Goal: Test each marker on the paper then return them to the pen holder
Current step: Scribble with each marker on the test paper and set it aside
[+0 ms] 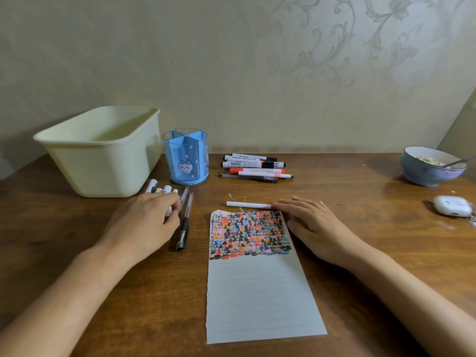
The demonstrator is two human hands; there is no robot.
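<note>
a person's right hand (pixel 306 220) lies flat and open on the brown wooden table (pixel 360 228), fingertips touching a slim white marker with a pink end (pixel 248 205) just beyond the lined paper sheet (pixel 260 295), its far half covered in coloured scribbles. the left hand (pixel 146 220) curls over white markers (pixel 159 189) near the round blue compartmented pen holder (pixel 186 155); its grip cannot be made out.
</note>
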